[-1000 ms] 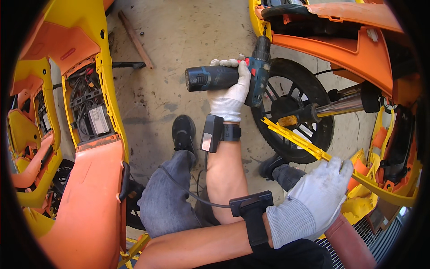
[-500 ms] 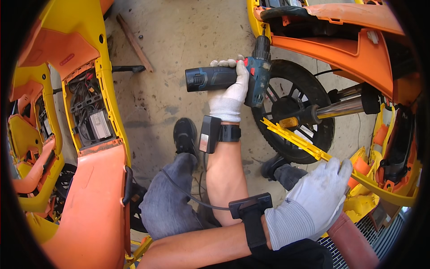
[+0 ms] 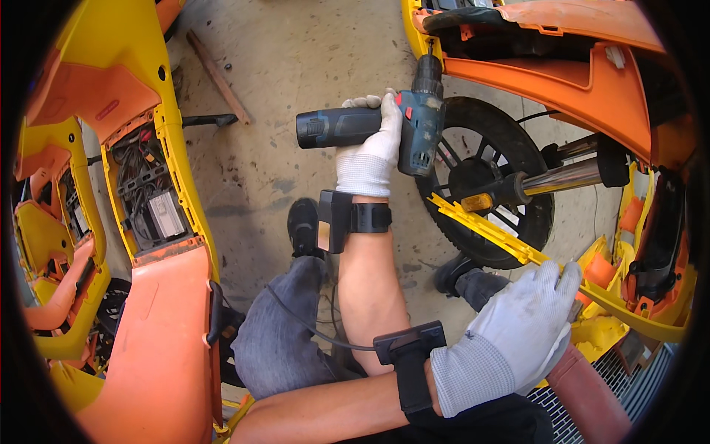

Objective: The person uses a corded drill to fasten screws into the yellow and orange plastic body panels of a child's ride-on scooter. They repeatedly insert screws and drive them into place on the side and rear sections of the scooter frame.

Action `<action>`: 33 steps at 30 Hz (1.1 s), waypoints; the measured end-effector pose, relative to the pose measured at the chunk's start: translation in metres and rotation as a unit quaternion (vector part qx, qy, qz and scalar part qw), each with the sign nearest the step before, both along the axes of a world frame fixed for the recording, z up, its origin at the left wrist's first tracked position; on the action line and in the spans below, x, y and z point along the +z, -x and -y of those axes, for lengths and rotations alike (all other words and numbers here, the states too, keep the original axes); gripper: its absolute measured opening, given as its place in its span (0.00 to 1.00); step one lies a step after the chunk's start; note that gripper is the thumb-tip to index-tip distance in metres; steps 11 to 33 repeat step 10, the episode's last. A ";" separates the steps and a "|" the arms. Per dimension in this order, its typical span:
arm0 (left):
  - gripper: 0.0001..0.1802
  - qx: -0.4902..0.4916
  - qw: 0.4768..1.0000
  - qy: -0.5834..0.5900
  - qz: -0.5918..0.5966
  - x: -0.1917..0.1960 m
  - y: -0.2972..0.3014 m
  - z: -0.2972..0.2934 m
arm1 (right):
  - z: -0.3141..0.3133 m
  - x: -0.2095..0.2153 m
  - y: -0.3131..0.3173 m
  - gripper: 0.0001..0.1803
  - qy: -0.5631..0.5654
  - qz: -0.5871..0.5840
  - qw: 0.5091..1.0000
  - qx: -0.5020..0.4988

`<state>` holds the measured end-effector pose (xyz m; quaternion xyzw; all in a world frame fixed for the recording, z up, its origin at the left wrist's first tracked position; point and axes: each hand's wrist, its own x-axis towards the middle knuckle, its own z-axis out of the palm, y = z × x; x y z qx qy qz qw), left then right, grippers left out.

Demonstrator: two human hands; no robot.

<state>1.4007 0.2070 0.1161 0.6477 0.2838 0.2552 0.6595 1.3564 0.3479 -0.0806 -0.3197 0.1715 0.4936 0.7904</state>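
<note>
My right hand (image 3: 377,140), in a white glove, is closed round the handle of a dark blue cordless drill (image 3: 423,122). Its chuck points away from me, and the bit meets the yellow edge (image 3: 418,35) of an orange-and-yellow vehicle body; whether it sits in a screw I cannot tell. My left arm crosses over the right one. The gloved left hand (image 3: 518,318) has its fingers over a long yellow plastic strip (image 3: 503,240), thumb on the near side. Something small and dark shows by that thumb; the palm is hidden.
A black spoked wheel (image 3: 481,177) with a fork tube (image 3: 562,177) stands right of the drill. On the left is another orange-and-yellow vehicle (image 3: 151,318) with exposed wiring (image 3: 140,177). A brown stick (image 3: 218,78) lies on the concrete floor. A metal grating (image 3: 584,399) sits lower right.
The drill's handle end has shifted slightly left and up with my right hand, while the bit stays at the yellow edge. My left hand keeps its place on the strip.
</note>
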 end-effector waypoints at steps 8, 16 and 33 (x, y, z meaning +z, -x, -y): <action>0.32 -0.030 0.999 0.010 -0.001 0.002 0.002 -0.006 | -0.010 -0.006 -0.003 0.10 0.069 0.046 0.997 -0.005; 0.32 -0.030 1.000 0.006 0.002 0.003 0.002 -0.007 | -0.011 -0.010 -0.007 0.12 0.097 0.076 0.992 -0.013; 0.32 -0.030 1.000 0.006 0.002 0.003 0.002 -0.007 | -0.011 -0.010 -0.007 0.12 0.097 0.076 0.992 -0.013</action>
